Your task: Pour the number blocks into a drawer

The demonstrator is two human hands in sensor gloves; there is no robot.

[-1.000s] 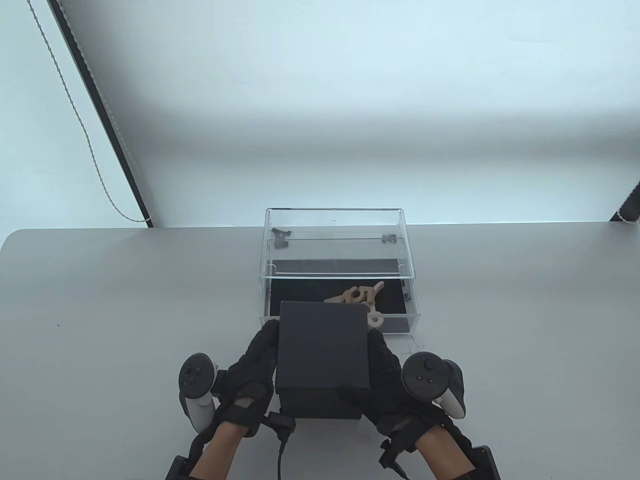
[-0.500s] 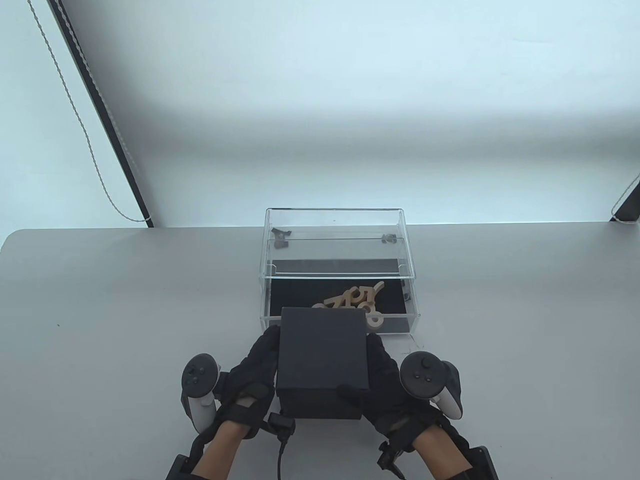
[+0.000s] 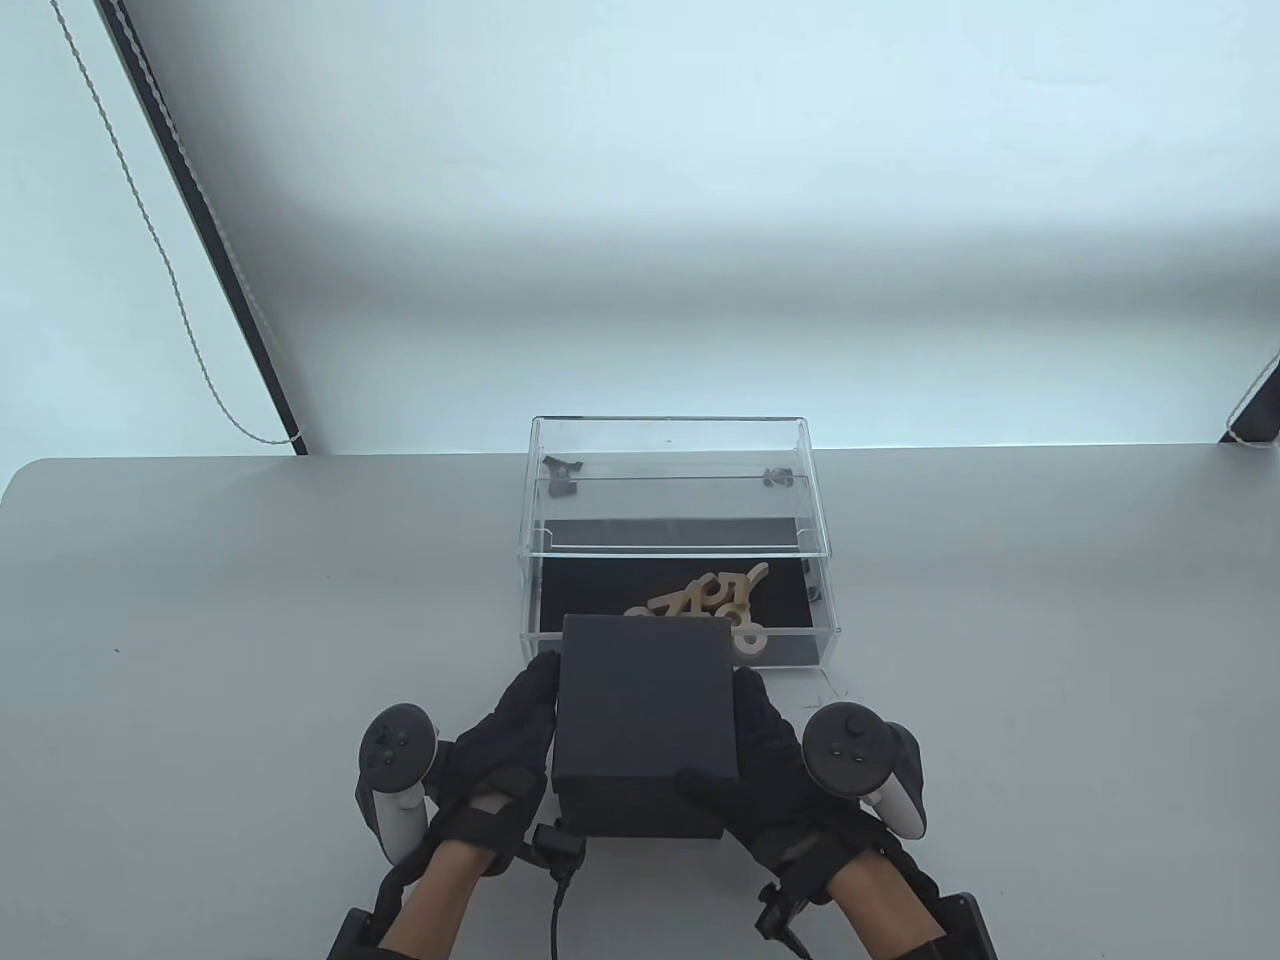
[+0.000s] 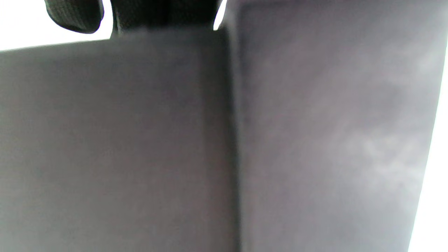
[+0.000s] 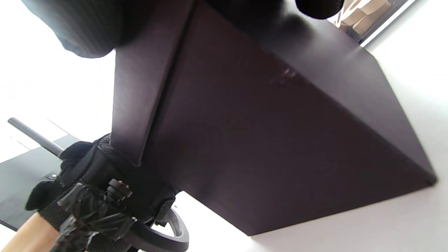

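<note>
black box (image 3: 645, 700), tan number blocks (image 3: 715, 600)

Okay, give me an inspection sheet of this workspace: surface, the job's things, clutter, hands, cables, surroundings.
Surface: grey table, bare where visible.
Job's things: dark box tipped toward the clear drawer, its front edge overlapping the drawer's near wall; wooden number blocks piled on the drawer's black floor. The box's opening is hidden.
Clutter: nothing seen.
Hands: left hand grips the box's left side, right hand its right side; a tracker on the back of each.
Cables: black cable hanging by the left wrist.
Surroundings: pale wall behind; beaded cord and a dark slanted strip at left.
</note>
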